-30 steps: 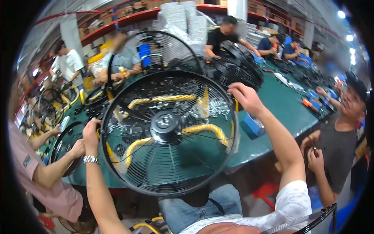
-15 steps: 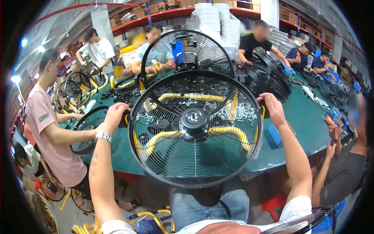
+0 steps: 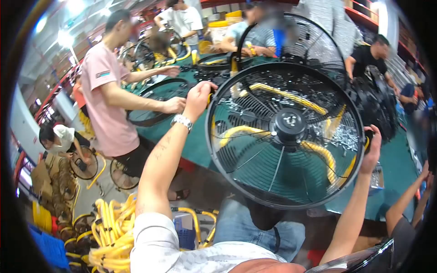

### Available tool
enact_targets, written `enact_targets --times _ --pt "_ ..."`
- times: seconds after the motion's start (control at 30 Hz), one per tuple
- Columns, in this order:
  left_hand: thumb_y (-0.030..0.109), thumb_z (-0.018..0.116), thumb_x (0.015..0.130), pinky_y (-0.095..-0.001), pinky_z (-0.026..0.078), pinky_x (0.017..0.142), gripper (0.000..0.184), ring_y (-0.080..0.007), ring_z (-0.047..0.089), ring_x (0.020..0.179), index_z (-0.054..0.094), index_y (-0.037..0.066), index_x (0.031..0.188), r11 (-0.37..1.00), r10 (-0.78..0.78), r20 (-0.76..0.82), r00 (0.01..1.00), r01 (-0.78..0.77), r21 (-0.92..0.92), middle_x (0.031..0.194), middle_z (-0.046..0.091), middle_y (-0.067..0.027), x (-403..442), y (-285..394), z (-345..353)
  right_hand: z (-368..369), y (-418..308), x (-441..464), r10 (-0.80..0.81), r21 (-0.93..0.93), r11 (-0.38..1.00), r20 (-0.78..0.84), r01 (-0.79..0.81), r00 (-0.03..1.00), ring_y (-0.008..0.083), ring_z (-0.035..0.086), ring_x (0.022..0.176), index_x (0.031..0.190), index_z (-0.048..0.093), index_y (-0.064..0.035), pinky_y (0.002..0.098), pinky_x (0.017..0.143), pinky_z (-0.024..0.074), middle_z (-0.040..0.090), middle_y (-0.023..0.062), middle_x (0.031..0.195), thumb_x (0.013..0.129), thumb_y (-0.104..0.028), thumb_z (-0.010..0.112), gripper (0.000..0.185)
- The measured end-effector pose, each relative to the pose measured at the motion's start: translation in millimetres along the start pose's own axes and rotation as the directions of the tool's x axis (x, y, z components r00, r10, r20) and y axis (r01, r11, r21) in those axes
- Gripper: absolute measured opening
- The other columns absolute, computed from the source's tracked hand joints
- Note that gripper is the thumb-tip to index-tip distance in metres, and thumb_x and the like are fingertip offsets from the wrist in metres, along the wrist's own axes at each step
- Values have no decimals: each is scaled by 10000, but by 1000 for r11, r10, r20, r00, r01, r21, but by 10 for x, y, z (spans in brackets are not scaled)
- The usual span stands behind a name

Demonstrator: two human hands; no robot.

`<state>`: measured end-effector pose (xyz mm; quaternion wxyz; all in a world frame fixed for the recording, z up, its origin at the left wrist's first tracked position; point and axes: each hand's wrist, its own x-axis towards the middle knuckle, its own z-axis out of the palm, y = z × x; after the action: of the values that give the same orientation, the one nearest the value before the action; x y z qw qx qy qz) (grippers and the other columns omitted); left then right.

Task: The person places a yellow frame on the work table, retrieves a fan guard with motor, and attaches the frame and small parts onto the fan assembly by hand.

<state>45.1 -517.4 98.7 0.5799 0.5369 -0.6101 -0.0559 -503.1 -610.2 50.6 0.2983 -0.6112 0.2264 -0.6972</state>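
A large round black fan (image 3: pixel 287 125) with a wire grille and a central hub is tilted in front of me, over the green table. Yellow tubing shows through its grille. My left hand (image 3: pixel 199 98) is closed at the left end of a yellow-and-black part beside the rim. On the other side, my right hand (image 3: pixel 372 148) has its fingers wrapped at a black and yellow knob by the rim. Behind the grille lie many small silver screws (image 3: pixel 341 136). A second round black grille (image 3: pixel 300 41) stands behind the fan.
The green table (image 3: pixel 157 132) extends left, where a co-worker in pink (image 3: pixel 107 100) reaches over a black ring. Other people work across the table. Bundled yellow tubes (image 3: pixel 114 232) lie on the floor at lower left. More black grilles (image 3: pixel 375 102) are stacked at right.
The view has swung left, so the fan appears farther right and tilted. My right hand, earlier with fingers at the rim's upper right, is now lower and wrapped at the side knob.
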Motion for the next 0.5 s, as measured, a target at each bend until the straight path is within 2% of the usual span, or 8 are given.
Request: enact_targets --times 0.03,0.1,0.17,0.2,0.3,0.37,0.4,0.5 --pt "236 445 965 -253 448 661 328 -116 567 697 671 0 935 999 -6 103 995 1 43 762 633 -41 119 -11 -85 7 -39 -14 -3 -8 1000 15 3 1000 144 512 1030 1244 482 18 274 945 379 568 78 1120 1023 -282 340 399" --pt "339 455 939 -297 476 734 414 -196 634 789 687 -4 943 978 -119 136 984 93 185 844 688 -119 301 84 -171 -32 33 -22 30 78 996 19 -31 999 136 527 1008 1278 459 7 262 917 400 562 79 1143 1030 -329 332 436" --pt "435 461 905 -334 478 805 511 -272 653 878 699 -17 902 869 -426 105 899 374 322 908 695 -194 427 241 -150 7 38 -27 63 133 989 -6 -61 998 135 535 1010 1295 446 3 262 910 408 562 80 1151 1034 -339 324 447" --pt "426 489 918 -301 459 781 498 -184 615 825 695 -26 880 759 -474 108 874 344 552 819 682 -117 430 234 -71 6 46 -20 70 167 984 -2 -69 998 135 542 1006 1301 440 2 263 899 416 564 81 1152 1035 -341 329 448" --pt "377 505 955 -269 461 696 453 -122 585 725 678 -27 847 909 -249 34 968 221 353 810 670 -91 203 170 16 -7 48 -32 124 270 955 17 -124 992 135 542 1006 1302 439 -1 263 901 416 563 80 1151 1034 -336 337 442" --pt "270 487 973 -261 474 669 372 -137 614 699 670 -34 861 995 80 -235 969 -93 -44 788 687 -78 8 -115 197 -28 84 -31 85 225 971 5 -84 996 135 541 1014 1301 437 -6 264 910 413 563 82 1149 1034 -328 343 429" --pt "194 476 982 -224 459 663 300 -76 581 707 659 -23 884 988 103 -246 964 -127 -86 782 672 -32 -11 -113 214 -19 86 -34 72 232 970 0 -70 997 136 541 1015 1301 437 -7 265 912 412 564 82 1149 1034 -327 344 428" --pt "181 461 974 -236 466 691 306 -99 591 716 670 -16 868 992 71 -208 976 -91 -90 811 676 -52 -2 -85 182 -1 43 -33 57 211 976 -9 -54 998 137 533 1021 1289 444 -3 269 924 402 559 84 1143 1033 -318 344 418"
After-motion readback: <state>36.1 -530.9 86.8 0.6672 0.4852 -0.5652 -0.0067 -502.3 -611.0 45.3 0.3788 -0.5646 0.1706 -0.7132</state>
